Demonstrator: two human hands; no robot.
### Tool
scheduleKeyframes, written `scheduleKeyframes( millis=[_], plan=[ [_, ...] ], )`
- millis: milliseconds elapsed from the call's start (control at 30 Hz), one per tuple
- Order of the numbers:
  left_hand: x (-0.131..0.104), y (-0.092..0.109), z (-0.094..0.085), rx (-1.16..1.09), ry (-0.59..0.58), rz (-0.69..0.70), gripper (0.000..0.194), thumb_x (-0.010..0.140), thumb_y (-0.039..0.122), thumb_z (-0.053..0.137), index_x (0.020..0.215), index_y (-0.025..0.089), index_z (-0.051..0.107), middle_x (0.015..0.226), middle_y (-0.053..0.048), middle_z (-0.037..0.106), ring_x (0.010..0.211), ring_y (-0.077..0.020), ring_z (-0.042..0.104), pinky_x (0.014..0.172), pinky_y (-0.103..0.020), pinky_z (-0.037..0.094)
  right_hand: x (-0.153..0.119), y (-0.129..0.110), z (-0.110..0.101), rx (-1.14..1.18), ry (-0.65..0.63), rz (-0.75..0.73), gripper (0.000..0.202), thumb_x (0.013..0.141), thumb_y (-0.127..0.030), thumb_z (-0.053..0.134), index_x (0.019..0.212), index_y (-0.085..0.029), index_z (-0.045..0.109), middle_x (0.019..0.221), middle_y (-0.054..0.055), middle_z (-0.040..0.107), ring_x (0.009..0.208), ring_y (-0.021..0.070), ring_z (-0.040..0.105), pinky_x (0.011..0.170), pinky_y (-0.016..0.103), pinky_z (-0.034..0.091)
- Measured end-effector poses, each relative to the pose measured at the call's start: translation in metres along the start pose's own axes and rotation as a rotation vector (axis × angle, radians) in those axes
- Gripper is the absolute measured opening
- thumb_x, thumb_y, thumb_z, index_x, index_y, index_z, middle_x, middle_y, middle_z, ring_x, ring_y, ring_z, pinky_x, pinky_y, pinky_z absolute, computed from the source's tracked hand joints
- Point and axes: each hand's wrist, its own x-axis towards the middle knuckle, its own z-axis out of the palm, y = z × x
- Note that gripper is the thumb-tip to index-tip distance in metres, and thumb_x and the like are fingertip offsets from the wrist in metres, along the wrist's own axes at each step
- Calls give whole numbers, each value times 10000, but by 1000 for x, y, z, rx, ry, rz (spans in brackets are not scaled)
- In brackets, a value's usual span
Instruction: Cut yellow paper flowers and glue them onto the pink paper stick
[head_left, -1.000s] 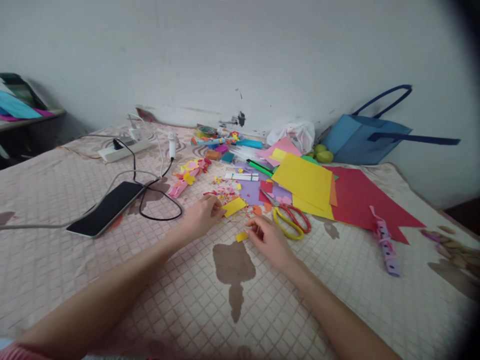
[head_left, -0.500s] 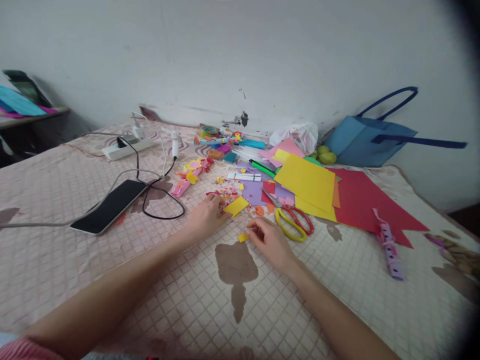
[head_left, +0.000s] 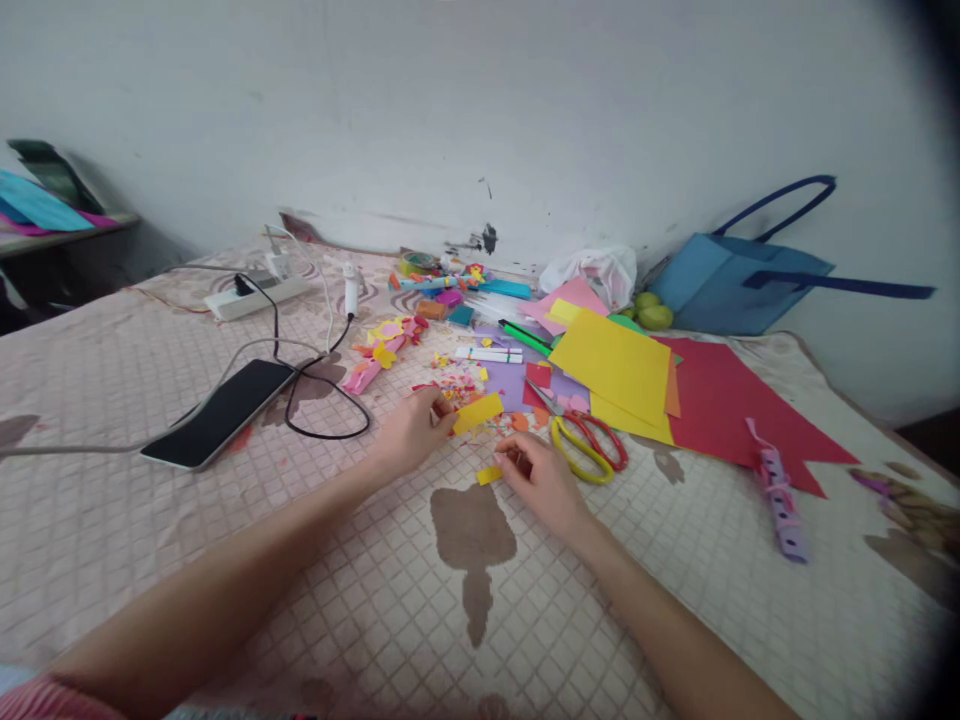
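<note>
- Head view, left hand (head_left: pixel 414 430): thumb and finger closed in a pinch on the left end of the larger yellow strip (head_left: pixel 480 412), near the paper scraps (head_left: pixel 459 382).
- Right hand (head_left: pixel 545 482): fingers curled, tips pinching the smaller yellow strip (head_left: pixel 489 475), nearer.
- Scissors (head_left: pixel 562 413): lying just right, not in use.
- Step, as judged: handling cut paper; next move calls for a light, steady grip on each strip.
</note>
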Motion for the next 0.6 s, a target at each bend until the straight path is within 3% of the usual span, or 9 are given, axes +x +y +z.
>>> scheduleKeyframes(
  millis=[167,267,333,433,600],
  plan=[
    [2,5,-5,-302,16,-20,191,755,336,575,716,152,538,645,-1,566,559,-101,484,521,-227,357,3,0,-1,287,50,146,122,823,-318,531,824,-199,556,728,-8,554,510,100,453,472,233,358],
    [-3,13,-5,-599,-123,-102,232,747,368,593,742,148,520,613,15,543,515,-79,453,473,-202,333,4,-3,-2,576,79,276,217,798,-411,565,869,-210,525,794,-10,554,452,71,411,400,215,323],
    [-8,20,-4,-730,-214,-148,248,748,380,596,753,147,512,592,25,530,487,-66,433,450,-190,316,4,-6,-3,753,97,334,248,782,-439,586,854,-216,505,721,-32,534,446,71,408,393,203,323],
    [-15,27,-1,-747,-272,-170,255,738,374,615,746,142,513,581,28,526,485,-61,438,450,-184,324,4,-9,-3,894,116,362,235,771,-415,613,799,-205,510,580,-59,481,460,81,414,410,194,334],
    [-19,28,4,-664,-268,-104,256,709,357,650,770,131,545,678,-4,573,579,-82,507,512,-198,383,3,-6,-2,870,124,337,165,776,-337,618,812,-191,550,532,-68,449,446,76,383,398,187,312]
  ],
)
